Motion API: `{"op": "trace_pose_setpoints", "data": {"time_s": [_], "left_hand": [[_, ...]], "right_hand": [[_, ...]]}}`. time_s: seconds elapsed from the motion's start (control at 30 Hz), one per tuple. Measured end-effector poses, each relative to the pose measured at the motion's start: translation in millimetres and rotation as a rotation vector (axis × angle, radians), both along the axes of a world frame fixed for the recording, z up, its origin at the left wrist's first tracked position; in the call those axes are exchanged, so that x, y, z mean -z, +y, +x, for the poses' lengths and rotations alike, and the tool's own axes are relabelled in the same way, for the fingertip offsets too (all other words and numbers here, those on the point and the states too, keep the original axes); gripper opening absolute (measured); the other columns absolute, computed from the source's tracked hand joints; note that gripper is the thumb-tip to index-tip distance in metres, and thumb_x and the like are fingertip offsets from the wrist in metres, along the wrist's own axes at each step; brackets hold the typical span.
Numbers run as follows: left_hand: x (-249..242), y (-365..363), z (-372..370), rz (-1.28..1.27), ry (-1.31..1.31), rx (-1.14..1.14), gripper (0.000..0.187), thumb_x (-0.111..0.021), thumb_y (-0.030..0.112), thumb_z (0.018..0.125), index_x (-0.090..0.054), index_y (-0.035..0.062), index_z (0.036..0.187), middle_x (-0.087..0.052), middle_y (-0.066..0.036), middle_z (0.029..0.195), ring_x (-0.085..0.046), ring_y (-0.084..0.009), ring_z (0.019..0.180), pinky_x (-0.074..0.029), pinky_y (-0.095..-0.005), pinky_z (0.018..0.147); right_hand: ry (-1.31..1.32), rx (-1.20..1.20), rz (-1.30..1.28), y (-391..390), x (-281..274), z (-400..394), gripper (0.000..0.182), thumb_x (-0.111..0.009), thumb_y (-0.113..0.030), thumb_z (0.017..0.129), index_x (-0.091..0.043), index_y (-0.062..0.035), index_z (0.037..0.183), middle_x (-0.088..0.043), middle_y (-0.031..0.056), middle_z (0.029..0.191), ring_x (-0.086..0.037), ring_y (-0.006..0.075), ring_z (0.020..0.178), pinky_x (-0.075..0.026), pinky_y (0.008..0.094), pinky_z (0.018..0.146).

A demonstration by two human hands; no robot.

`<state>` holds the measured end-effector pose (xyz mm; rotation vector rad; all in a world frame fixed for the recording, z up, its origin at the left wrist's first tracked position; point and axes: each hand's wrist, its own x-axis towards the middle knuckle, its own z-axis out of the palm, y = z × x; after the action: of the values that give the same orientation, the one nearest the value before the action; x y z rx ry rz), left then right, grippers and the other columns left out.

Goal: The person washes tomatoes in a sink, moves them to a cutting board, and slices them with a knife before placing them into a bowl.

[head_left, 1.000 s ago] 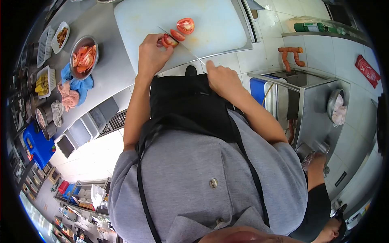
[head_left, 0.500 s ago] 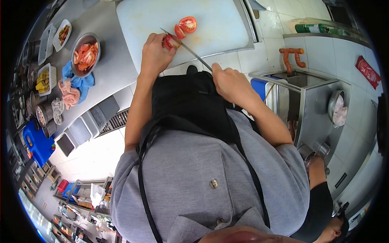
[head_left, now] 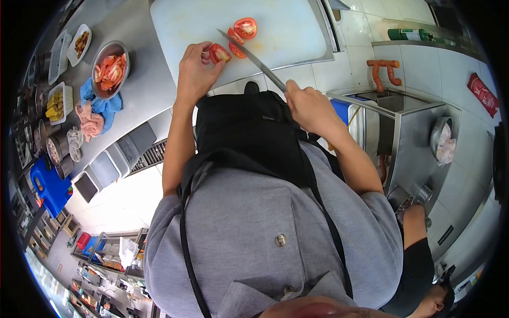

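My left hand [head_left: 197, 71] is closed on a cut piece of tomato [head_left: 219, 53] at the near side of the white cutting board [head_left: 196, 21]. In my right hand [head_left: 308, 108] is a knife [head_left: 260, 64], its blade pointing up and left over the board. Right by the blade lie two tomato wedges, one beyond it and a nearer wedge [head_left: 237, 50] on its other side. A tomato half [head_left: 245, 28] rests cut face up just past them.
On the steel counter [head_left: 139, 63] at left stand a metal bowl of cut tomatoes [head_left: 110, 71], a white dish [head_left: 79, 45], baskets and cloths [head_left: 101, 108]. A steel sink [head_left: 395, 103] is at right. Another person [head_left: 416, 254] is at lower right.
The knife has shifted right with my right hand, and another wedge now lies apart beside the blade. My left hand has drawn slightly left with the remaining tomato piece.
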<state>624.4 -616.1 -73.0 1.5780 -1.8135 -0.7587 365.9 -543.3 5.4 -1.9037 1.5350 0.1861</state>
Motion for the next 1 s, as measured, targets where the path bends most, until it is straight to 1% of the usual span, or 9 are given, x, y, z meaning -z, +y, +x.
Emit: {"op": "trace_pose_setpoints", "data": {"time_s": [0.17,0.23,0.37,0.5,0.57,0.63,0.8,0.9,1.0], "left_hand": [[-8,2,-3,-0.034,-0.109,0.014,0.042,-0.081,0.012,0.074,-0.066,-0.0002,0.111,-0.065,-0.011,0.095,-0.064,-0.0214,0.081,-0.054,-0.0322,0.077],[-6,4,-3,-0.034,-0.117,-0.011,0.039,-0.079,0.011,0.075,-0.067,-0.0004,0.11,-0.065,-0.012,0.095,-0.065,-0.0219,0.08,-0.054,-0.0323,0.075],[4,7,-1,-0.083,-0.044,-0.077,0.023,-0.072,0.006,0.079,-0.068,-0.0013,0.101,-0.065,-0.015,0.09,-0.065,-0.0285,0.075,-0.052,-0.0371,0.071],[13,3,4,-0.152,0.004,-0.124,0.015,-0.069,0.004,0.082,-0.07,-0.001,0.096,-0.067,-0.016,0.088,-0.066,-0.0301,0.075,-0.052,-0.0378,0.071],[12,3,5,-0.129,-0.058,-0.117,0.012,-0.067,0.006,0.088,-0.071,-0.0023,0.095,-0.071,-0.012,0.087,-0.071,-0.0219,0.075,-0.055,-0.0301,0.069],[15,3,7,-0.07,-0.015,-0.128,0.012,-0.067,0.006,0.088,-0.071,-0.0015,0.096,-0.071,-0.012,0.086,-0.071,-0.021,0.074,-0.055,-0.0299,0.069],[6,7,6,0.043,0.04,-0.141,0.012,-0.068,0.005,0.086,-0.072,0.0012,0.097,-0.071,-0.01,0.088,-0.069,-0.0181,0.074,-0.055,-0.0294,0.07],[7,10,7,-0.03,0.146,-0.049,0.015,-0.07,0.003,0.084,-0.073,0.0032,0.098,-0.07,-0.008,0.092,-0.068,-0.0172,0.078,-0.054,-0.0284,0.071],[7,13,11,-0.074,0.126,0.082,0.017,-0.068,-0.001,0.083,-0.073,0.0025,0.099,-0.067,-0.01,0.094,-0.066,-0.0239,0.075,-0.054,-0.0312,0.07]], "right_hand": [[-0.058,-0.04,-0.04,2,1,6,0.018,-0.05,-0.017,0.095,-0.051,0.0002,0.099,-0.063,0.0255,0.071,-0.064,0.0457,0.072,-0.05,0.0549,0.065],[-0.09,-0.05,-0.094,6,0,11,0.018,-0.049,-0.017,0.097,-0.046,-0.0004,0.094,-0.059,0.0261,0.063,-0.06,0.0487,0.066,-0.046,0.0573,0.062],[-0.082,-0.05,-0.078,6,-1,14,0.017,-0.05,-0.016,0.097,-0.047,-0.0002,0.093,-0.059,0.0261,0.063,-0.06,0.0485,0.066,-0.046,0.0573,0.062],[-0.096,-0.061,-0.072,-1,5,25,0.018,-0.05,-0.017,0.096,-0.048,-0.0001,0.094,-0.061,0.0269,0.067,-0.061,0.0487,0.068,-0.048,0.0571,0.064],[-0.106,-0.053,-0.059,-12,22,40,0.018,-0.049,-0.018,0.096,-0.048,-0.0001,0.094,-0.061,0.0273,0.069,-0.062,0.0487,0.068,-0.048,0.0571,0.064],[-0.077,-0.065,-0.099,-23,50,59,0.017,-0.049,-0.011,0.091,-0.051,0.0042,0.097,-0.065,0.0282,0.079,-0.065,0.0471,0.075,-0.051,0.0549,0.068],[-0.068,-0.036,-0.028,-17,38,44,0.018,-0.049,-0.012,0.091,-0.052,0.0033,0.1,-0.065,0.0283,0.08,-0.065,0.0476,0.076,-0.051,0.0558,0.07],[-0.044,-0.036,0.001,-12,20,35,0.018,-0.049,-0.014,0.093,-0.051,0.0025,0.099,-0.065,0.028,0.077,-0.065,0.0474,0.075,-0.051,0.056,0.069],[-0.054,-0.016,-0.015,-8,3,35,0.018,-0.049,-0.016,0.094,-0.051,0.0018,0.097,-0.064,0.0273,0.073,-0.064,0.0471,0.073,-0.05,0.0561,0.067]]}}
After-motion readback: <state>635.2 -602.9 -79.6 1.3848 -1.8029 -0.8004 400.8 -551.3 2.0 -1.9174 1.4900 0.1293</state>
